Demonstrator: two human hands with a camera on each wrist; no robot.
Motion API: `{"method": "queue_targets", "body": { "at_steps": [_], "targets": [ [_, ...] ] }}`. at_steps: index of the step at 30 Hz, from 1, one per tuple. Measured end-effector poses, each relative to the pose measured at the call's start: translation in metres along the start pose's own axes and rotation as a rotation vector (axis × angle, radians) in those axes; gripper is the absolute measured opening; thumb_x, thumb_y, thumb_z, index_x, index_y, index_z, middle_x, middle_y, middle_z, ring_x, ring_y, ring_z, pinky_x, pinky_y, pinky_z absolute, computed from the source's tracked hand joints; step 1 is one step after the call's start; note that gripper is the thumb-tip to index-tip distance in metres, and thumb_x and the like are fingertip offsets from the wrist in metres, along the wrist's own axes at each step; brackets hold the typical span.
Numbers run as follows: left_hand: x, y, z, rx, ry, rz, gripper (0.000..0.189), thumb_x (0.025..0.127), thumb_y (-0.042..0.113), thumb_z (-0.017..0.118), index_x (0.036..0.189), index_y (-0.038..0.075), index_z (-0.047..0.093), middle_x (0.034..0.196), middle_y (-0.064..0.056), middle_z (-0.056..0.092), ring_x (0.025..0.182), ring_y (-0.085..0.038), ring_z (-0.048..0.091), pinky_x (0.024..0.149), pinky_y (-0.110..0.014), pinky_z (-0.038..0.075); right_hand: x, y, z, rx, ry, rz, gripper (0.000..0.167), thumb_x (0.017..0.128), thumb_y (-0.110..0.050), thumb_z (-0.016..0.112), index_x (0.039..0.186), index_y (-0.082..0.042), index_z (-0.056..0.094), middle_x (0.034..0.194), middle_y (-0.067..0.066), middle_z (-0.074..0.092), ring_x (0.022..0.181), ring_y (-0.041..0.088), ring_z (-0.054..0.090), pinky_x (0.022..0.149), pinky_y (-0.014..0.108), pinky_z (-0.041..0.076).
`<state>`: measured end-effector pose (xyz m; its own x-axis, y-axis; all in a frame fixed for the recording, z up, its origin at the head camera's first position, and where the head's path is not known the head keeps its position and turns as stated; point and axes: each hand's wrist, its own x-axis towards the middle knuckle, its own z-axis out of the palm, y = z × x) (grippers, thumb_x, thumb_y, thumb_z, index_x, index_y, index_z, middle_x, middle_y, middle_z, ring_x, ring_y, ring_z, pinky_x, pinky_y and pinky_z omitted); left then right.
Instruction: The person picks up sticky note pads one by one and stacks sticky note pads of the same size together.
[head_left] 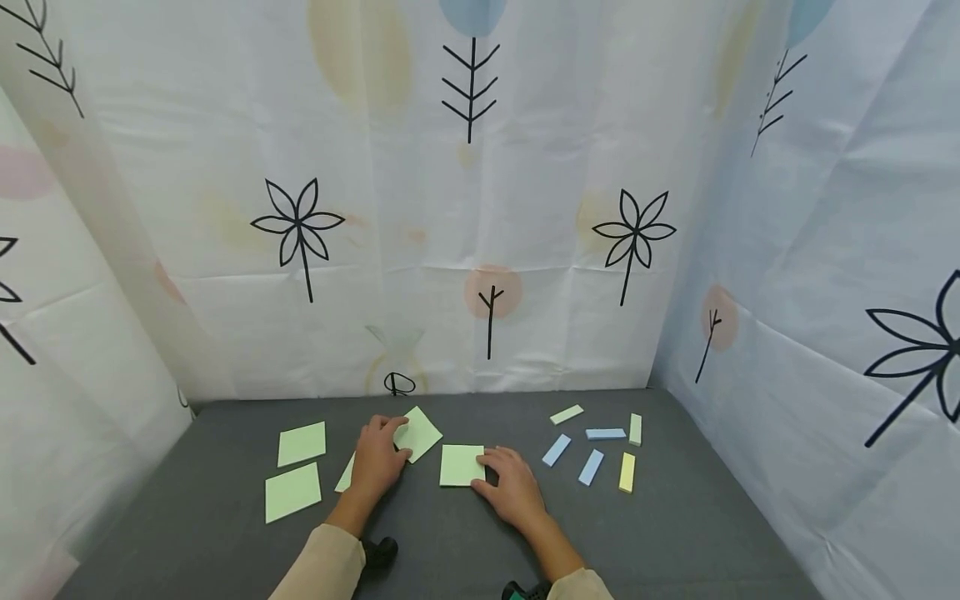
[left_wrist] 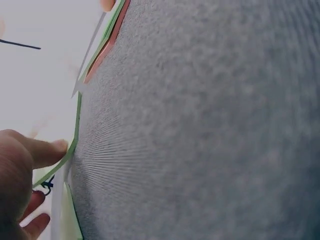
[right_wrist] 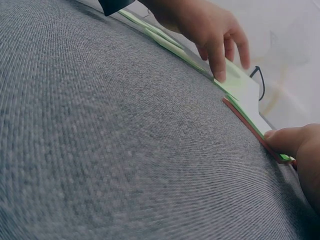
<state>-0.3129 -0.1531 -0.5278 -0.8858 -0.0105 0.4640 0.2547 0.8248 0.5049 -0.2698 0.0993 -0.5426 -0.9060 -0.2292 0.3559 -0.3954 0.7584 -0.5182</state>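
Observation:
My left hand [head_left: 377, 462] pinches a pale green sticky note [head_left: 422, 435], which stands tilted and, in the left wrist view, bends upward under the thumb. Just right of it lies a pad of green sticky notes [head_left: 459, 467]. My right hand [head_left: 513, 492] grips that pad by its right edge, thumb at the near corner and fingers at the far one. A reddish layer [right_wrist: 245, 117] shows beneath the green sheets in the right wrist view. Another green note [head_left: 345, 477] is partly hidden behind my left wrist.
Two green notes, a far one [head_left: 302, 444] and a near one [head_left: 292, 493], lie at the left of the grey table [head_left: 225, 467]. Several small strips, such as a blue one [head_left: 557, 450] and a yellow one [head_left: 627, 472], lie at the right. Printed white curtains [head_left: 540, 208] enclose the table.

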Motion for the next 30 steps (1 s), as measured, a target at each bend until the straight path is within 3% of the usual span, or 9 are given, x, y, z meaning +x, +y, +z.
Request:
{"method": "queue_targets", "body": {
  "at_steps": [7, 12, 17, 20, 25, 30],
  "targets": [
    [-0.002, 0.002, 0.001, -0.132, 0.079, -0.005, 0.05, 0.078, -0.007, 0.073, 0.124, 0.007, 0.064, 0.108, -0.013, 0.052, 0.08, -0.025, 0.054, 0.068, -0.043, 0.047, 0.0, 0.0, 0.0, 0.0, 0.0, -0.005, 0.04, 0.086, -0.029, 0.074, 0.12, -0.009, 0.068, 0.127, 0.007, 0.062, 0.127, 0.031, 0.048, 0.101, 0.054, 0.037],
    [-0.002, 0.003, -0.001, -0.25, 0.162, -0.02, 0.044, 0.079, -0.011, 0.071, 0.12, 0.006, 0.066, 0.104, -0.015, 0.057, 0.084, -0.024, 0.057, 0.071, -0.042, 0.05, 0.0, 0.001, 0.0, 0.003, 0.003, -0.005, 0.04, 0.086, -0.029, 0.074, 0.12, -0.01, 0.068, 0.127, 0.007, 0.062, 0.127, 0.031, 0.048, 0.102, 0.054, 0.037],
    [-0.003, 0.004, -0.003, -0.379, 0.248, -0.079, 0.036, 0.078, -0.01, 0.073, 0.112, 0.004, 0.07, 0.1, -0.012, 0.06, 0.084, -0.024, 0.061, 0.071, -0.037, 0.052, 0.0, 0.0, -0.001, 0.002, 0.003, -0.004, 0.04, 0.085, -0.029, 0.075, 0.12, -0.01, 0.068, 0.127, 0.007, 0.062, 0.127, 0.031, 0.048, 0.101, 0.054, 0.038],
    [-0.006, 0.003, -0.004, -0.46, 0.282, -0.148, 0.033, 0.078, -0.008, 0.074, 0.108, 0.004, 0.071, 0.1, -0.011, 0.063, 0.084, -0.024, 0.062, 0.07, -0.028, 0.05, -0.001, 0.0, 0.0, -0.003, 0.001, -0.002, 0.04, 0.085, -0.029, 0.075, 0.12, -0.01, 0.069, 0.127, 0.007, 0.062, 0.127, 0.031, 0.048, 0.101, 0.053, 0.039],
    [-0.01, 0.002, -0.005, -0.582, 0.256, -0.299, 0.03, 0.08, -0.004, 0.074, 0.109, 0.003, 0.069, 0.104, -0.014, 0.067, 0.086, -0.025, 0.062, 0.07, -0.018, 0.046, 0.0, 0.0, 0.001, -0.006, 0.001, -0.002, 0.04, 0.086, -0.03, 0.075, 0.12, -0.01, 0.069, 0.127, 0.007, 0.062, 0.127, 0.031, 0.048, 0.101, 0.053, 0.039],
    [-0.017, 0.007, -0.003, -0.609, 0.13, -0.343, 0.031, 0.08, -0.003, 0.075, 0.11, 0.002, 0.069, 0.108, -0.015, 0.068, 0.091, -0.028, 0.065, 0.071, -0.02, 0.049, 0.001, 0.001, 0.0, -0.01, 0.002, 0.002, 0.04, 0.086, -0.03, 0.074, 0.12, -0.01, 0.068, 0.127, 0.006, 0.062, 0.127, 0.031, 0.048, 0.101, 0.054, 0.038]
  ]
}}
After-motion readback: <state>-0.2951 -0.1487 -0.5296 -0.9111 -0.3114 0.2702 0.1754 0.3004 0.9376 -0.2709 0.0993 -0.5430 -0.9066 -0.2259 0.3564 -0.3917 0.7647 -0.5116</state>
